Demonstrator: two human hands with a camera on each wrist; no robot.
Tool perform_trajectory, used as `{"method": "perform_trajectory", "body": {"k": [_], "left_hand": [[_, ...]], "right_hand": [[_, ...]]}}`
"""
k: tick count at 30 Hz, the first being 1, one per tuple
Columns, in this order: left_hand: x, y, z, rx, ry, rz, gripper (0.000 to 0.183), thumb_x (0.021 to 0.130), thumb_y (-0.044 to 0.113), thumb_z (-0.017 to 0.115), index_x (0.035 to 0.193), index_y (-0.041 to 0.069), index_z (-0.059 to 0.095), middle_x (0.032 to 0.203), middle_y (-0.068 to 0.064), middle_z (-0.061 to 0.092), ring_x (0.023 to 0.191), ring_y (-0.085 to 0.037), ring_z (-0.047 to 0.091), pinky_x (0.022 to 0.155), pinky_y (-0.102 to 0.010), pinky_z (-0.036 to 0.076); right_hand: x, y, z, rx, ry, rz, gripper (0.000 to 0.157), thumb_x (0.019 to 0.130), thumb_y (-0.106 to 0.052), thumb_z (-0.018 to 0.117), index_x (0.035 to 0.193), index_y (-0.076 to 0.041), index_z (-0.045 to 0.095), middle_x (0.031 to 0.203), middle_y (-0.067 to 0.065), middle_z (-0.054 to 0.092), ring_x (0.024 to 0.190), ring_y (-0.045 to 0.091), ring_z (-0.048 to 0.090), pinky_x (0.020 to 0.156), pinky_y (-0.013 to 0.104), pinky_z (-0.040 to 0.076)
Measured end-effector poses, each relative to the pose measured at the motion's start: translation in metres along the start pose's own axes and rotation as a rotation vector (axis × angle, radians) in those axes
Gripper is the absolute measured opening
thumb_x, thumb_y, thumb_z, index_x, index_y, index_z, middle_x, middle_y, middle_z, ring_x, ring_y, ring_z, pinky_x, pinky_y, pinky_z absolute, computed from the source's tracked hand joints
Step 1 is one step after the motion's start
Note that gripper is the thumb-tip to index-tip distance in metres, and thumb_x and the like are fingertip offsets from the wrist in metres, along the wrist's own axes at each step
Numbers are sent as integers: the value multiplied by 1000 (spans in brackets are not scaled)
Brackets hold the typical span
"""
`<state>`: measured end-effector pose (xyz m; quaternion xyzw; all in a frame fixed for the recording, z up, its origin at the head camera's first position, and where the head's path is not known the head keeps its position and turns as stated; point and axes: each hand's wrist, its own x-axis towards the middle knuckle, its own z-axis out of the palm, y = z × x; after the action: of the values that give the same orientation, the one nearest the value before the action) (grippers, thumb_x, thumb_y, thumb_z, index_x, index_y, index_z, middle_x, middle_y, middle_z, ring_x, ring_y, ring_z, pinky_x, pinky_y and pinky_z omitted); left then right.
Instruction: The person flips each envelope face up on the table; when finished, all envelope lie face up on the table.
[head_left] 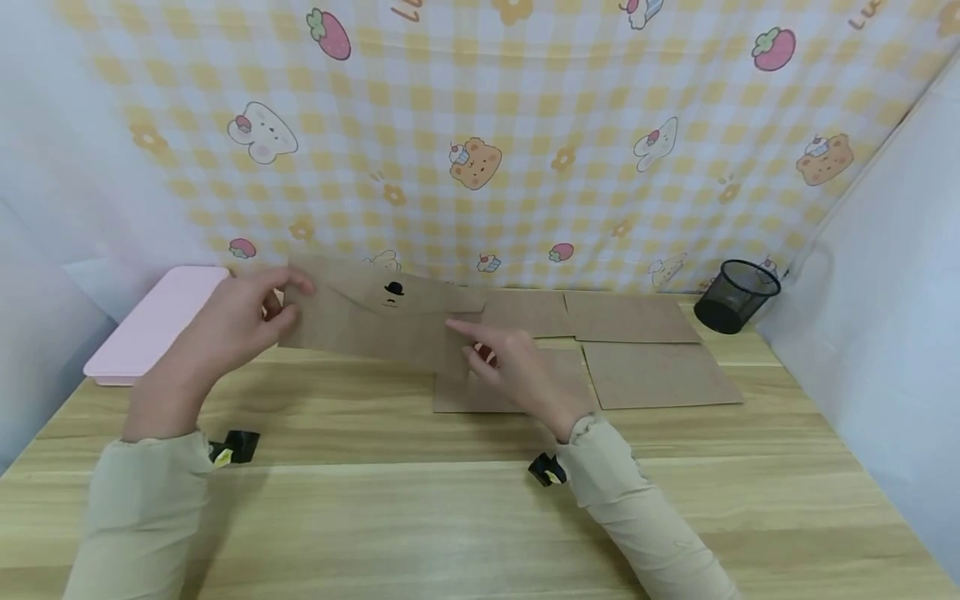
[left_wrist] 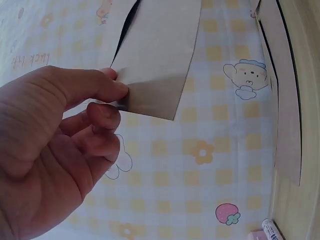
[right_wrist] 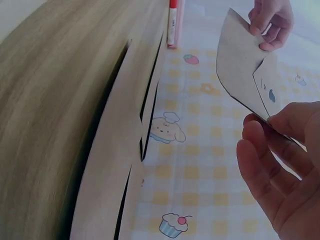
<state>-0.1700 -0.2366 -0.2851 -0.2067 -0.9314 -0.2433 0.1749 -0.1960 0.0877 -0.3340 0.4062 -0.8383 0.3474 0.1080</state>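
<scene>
A brown paper envelope (head_left: 360, 329) is held up over the far part of the table, its flap side toward me. Printed on the flap are a small black hat and moustache. My left hand (head_left: 232, 321) pinches its left end between thumb and fingers, as the left wrist view shows at a corner of the envelope (left_wrist: 160, 75). At the opposite end, my right hand (right_wrist: 287, 160) pinches the edge near the flap between thumb and fingers. Behind and below, more brown envelopes (head_left: 660, 375) lie flat on the table, partly overlapping and partly hidden by the raised one.
A pink flat box (head_left: 161, 325) stands at the back left. At the back right is a black mesh pen cup (head_left: 735, 300). A red-and-white marker (right_wrist: 172, 25) shows in the right wrist view. A yellow checked curtain (head_left: 420, 108) hangs behind the wooden table (head_left: 390, 517).
</scene>
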Motion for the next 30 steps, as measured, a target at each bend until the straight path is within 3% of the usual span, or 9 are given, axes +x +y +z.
{"method": "perform_trajectory", "body": {"k": [6,8,13,16,21,24,30], "left_hand": [[-2,-4,-1,49,-62,-39,13,82,-2,63,93,6,61,54,4,44,46,-10,36,43,-26,33],[-3,-6,-1,51,-99,-45,12,82,-2,64,90,6,60,56,4,47,47,-10,37,45,-27,34],[-6,-11,0,76,-185,-60,16,79,-3,65,81,4,52,63,2,53,55,-14,44,61,-33,35],[-8,-14,0,111,-223,-99,17,80,0,65,81,4,49,61,2,47,55,-15,41,59,-34,33],[-11,-23,1,126,-339,-246,21,77,5,68,86,3,48,63,-1,44,58,-20,41,57,-34,33],[-12,-30,5,98,-394,-283,22,72,2,69,83,2,50,66,-3,48,61,-22,44,57,-34,35],[-14,-42,17,89,-463,-343,17,70,1,65,78,3,50,68,-5,47,64,-24,45,57,-33,35]], "right_hand": [[8,-7,9,-87,-46,87,36,88,-1,57,124,-5,60,79,0,66,62,5,55,55,17,44],[14,-11,13,-121,-82,118,35,89,-3,56,124,-4,60,71,-1,61,56,4,49,52,16,40],[32,-23,22,-124,-216,201,35,92,-6,54,126,0,56,55,-3,46,46,5,40,46,18,34],[40,-29,28,-134,-331,233,42,91,-11,59,130,1,52,65,-1,53,53,7,45,53,19,39],[44,-32,44,-147,-478,296,59,86,-15,68,138,-1,42,101,7,60,77,11,51,68,20,43],[43,-30,52,-155,-496,306,60,84,-14,70,137,-2,44,111,8,58,87,13,52,74,21,44],[40,-22,66,-247,-489,243,50,81,-11,71,128,-6,54,111,5,62,94,14,56,81,22,44]]}}
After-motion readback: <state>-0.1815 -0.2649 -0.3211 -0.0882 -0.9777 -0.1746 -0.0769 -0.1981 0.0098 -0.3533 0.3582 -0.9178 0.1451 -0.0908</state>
